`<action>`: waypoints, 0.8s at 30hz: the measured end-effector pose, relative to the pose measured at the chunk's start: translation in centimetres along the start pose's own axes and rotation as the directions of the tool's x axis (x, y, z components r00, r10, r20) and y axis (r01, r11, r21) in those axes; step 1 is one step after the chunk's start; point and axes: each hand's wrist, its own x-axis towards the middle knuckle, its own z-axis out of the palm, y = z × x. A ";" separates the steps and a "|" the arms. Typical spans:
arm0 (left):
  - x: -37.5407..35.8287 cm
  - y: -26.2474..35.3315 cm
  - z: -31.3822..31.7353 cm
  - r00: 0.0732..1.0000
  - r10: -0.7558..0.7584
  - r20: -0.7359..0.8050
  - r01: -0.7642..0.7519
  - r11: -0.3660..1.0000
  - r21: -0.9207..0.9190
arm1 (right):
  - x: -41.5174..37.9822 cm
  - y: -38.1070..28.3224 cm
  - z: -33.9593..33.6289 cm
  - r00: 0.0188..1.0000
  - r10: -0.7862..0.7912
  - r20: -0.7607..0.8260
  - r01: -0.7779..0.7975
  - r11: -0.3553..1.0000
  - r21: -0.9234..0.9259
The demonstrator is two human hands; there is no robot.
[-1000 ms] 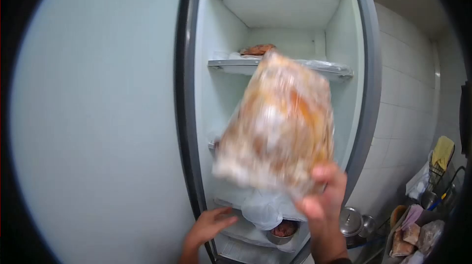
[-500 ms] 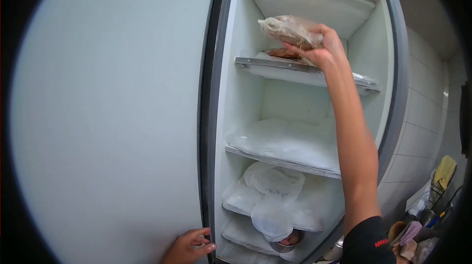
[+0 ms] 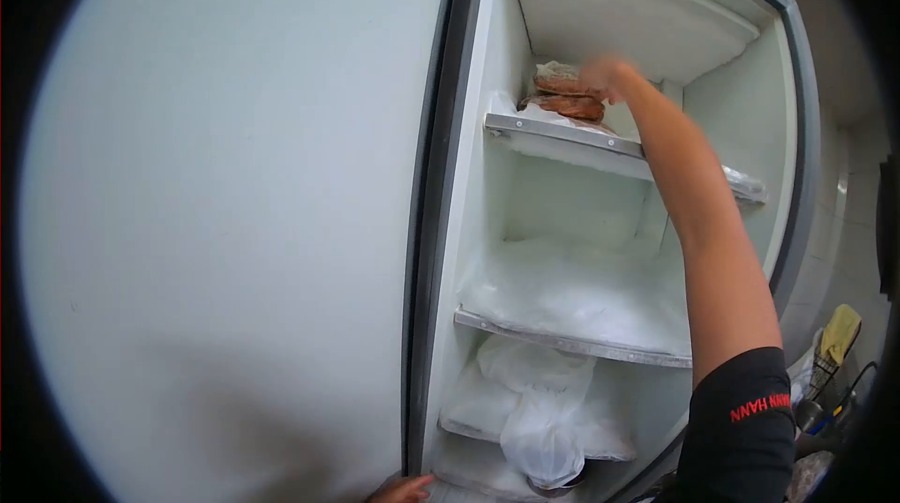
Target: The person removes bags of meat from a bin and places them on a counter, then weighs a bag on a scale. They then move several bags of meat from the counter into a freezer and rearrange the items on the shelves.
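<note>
Inside an open upright freezer (image 3: 553, 194), my right hand (image 3: 607, 79) reaches over the top shelf (image 3: 564, 134). Motion smears its fingers, which are right at the end of a plastic bag of reddish-brown frozen food (image 3: 560, 83); I cannot tell whether they grip it. That bag lies on a similar pack (image 3: 574, 107) on the same shelf. At the bottom of the view, my left hand (image 3: 403, 490) shows only in part, fingers stretched toward the freezer's left edge.
Frost-covered plastic lines the middle shelf (image 3: 574, 345). Below hangs a white plastic bag (image 3: 544, 437), overlapping a metal bowl (image 3: 561, 486). A large pale panel (image 3: 244, 222) fills the left side. A yellow cloth (image 3: 840, 332) and cluttered items stand at the lower right.
My right hand has moved deeper into the freezer, and the bag it held now rests on the other pack. The view has shifted, leaving less of my left hand visible.
</note>
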 end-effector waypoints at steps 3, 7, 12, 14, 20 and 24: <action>0.1 -0.4 -0.6 0.998 0.021 0.057 -0.022 1.000 0.005 | 3.4 2.2 0.6 0.995 -0.073 -0.069 0.084 0.979 0.183; 0.3 -1.9 -0.5 0.999 0.027 0.039 -0.025 0.999 -0.042 | -6.7 -0.3 0.0 0.884 -0.230 -0.408 0.306 0.943 0.132; 0.4 -0.9 -1.4 0.994 -0.005 0.109 0.005 1.000 -0.003 | -14.4 -1.2 2.1 0.710 -0.349 -0.612 0.505 0.858 0.096; 2.3 -0.8 0.1 0.972 0.090 0.216 -0.069 0.992 -0.102 | -17.4 0.2 3.9 0.594 -0.378 -0.710 0.580 0.813 0.053; 4.9 0.8 9.7 0.784 0.166 0.598 -0.056 0.978 -0.199 | -38.5 17.5 9.6 0.262 -0.161 -0.952 0.505 0.863 -0.007; 3.5 2.9 19.4 0.577 0.152 0.802 -0.085 0.988 -0.126 | -53.9 31.6 14.3 0.497 0.402 -0.769 0.060 0.868 0.493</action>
